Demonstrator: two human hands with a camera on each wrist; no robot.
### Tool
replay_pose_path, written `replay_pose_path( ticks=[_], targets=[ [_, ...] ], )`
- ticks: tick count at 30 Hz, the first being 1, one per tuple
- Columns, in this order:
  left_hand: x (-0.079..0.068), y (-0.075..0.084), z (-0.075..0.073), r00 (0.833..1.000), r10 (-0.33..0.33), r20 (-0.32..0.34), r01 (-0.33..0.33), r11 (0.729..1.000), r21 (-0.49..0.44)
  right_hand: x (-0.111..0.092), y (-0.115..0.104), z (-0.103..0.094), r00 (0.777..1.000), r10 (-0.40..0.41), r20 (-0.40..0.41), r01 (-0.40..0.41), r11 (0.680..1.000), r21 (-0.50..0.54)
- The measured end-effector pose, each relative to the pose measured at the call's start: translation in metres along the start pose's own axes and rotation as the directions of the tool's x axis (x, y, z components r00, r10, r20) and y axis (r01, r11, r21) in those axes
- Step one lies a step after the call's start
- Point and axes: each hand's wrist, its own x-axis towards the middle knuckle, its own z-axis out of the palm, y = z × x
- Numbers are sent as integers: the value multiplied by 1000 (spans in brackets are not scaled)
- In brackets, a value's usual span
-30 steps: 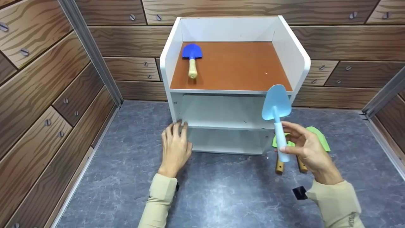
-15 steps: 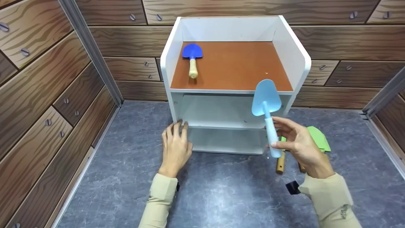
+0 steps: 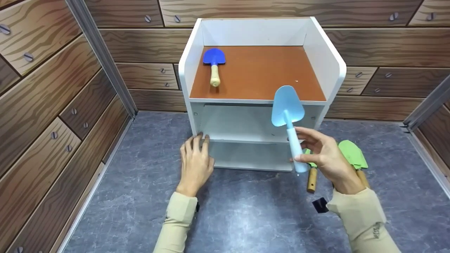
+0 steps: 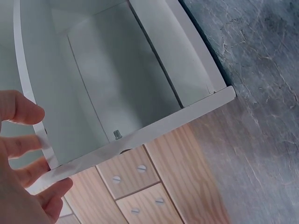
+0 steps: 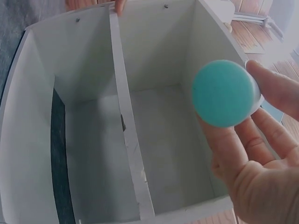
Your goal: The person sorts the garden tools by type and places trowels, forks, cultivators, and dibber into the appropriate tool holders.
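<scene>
My right hand (image 3: 325,154) pinches the pale blue handle of a light blue garden trowel (image 3: 287,107), its blade pointing up in front of the cabinet's right side. In the right wrist view the round turquoise end of the trowel's handle (image 5: 224,93) faces the camera. My left hand (image 3: 197,165) rests its fingertips at the left front edge of the white cabinet (image 3: 246,102), by the end of its middle shelf. The left wrist view has the fingers (image 4: 30,172) spread over that corner. A blue hand shovel (image 3: 214,58) with a wooden handle lies on the cabinet's brown top, at left.
Two green shovels lie on the grey floor (image 3: 246,211) right of the cabinet: one green blade (image 3: 352,154) stands out, while the other shovel's wooden handle (image 3: 312,179) sticks out beneath the right hand. Wood-patterned walls (image 3: 140,44) enclose the back and sides.
My right hand has moved left and slightly up with the light blue trowel, uncovering more of the right green shovel. The left hand has stayed at the cabinet edge.
</scene>
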Motion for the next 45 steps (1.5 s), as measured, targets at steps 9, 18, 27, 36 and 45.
replay_pose_path(
  ticks=[9,18,27,36,45],
  targets=[
    [1,0,1,1000,-4,3,4,1000,-3,4,-6,8,998,51,-26,-53,997,-55],
    [0,0,1,1000,-4,4,4,1000,-3,6,-9,14,998,43,-38,-47,992,-114],
    [-1,0,1,1000,-5,4,5,1000,-2,12,-16,21,998,56,-40,-62,982,-180],
    [-1,0,2,1000,-5,-2,5,1000,-7,22,-24,28,998,48,-40,-55,982,-182],
    [0,-1,2,1000,-6,-5,6,1000,-15,30,-35,36,998,59,-38,-63,990,-129]
  ],
)
